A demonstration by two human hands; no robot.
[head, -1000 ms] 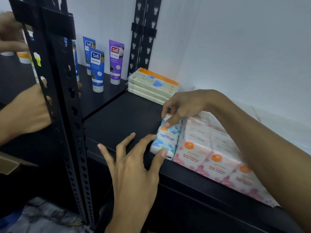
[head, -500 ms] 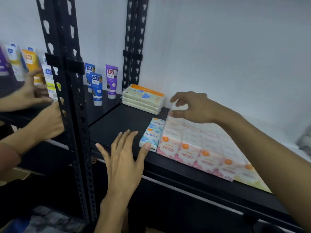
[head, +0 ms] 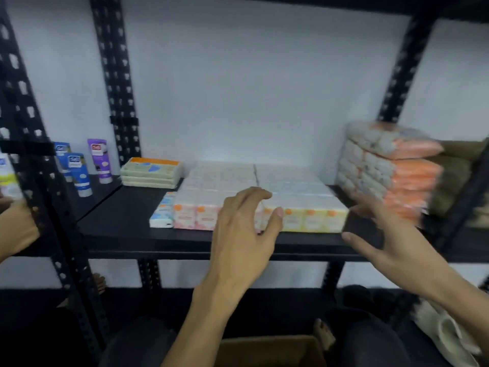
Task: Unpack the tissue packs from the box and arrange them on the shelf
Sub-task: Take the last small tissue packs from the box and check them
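The tissue packs (head: 260, 200) lie in a flat block on the black shelf (head: 124, 221), pink-labelled ones toward 9 o'clock and yellow ones toward 3 o'clock. 1 blue-patterned pack (head: 163, 211) sits touching the block's 9 o'clock edge.

The left hand (head: 242, 234) is in front of the block's front row, fingers spread and loosely bent, thumb tip near the yellow packs; it grips nothing, and whether it touches the packs is unclear. The right hand (head: 391, 237) is at the block's 3 o'clock end, blurred, fingers spread wide and holding nothing.

The cardboard box (head: 270, 350) stands at 6 o'clock, between the person's knees.

At 10 o'clock of the block is a stack of flat green packets (head: 150, 172), and further toward 9 o'clock stand cosmetic tubes (head: 79, 173). At 3 o'clock is a pile of orange-and-white bundles (head: 389, 170). Another person's hand (head: 16, 229) shows at the far 9 o'clock edge.
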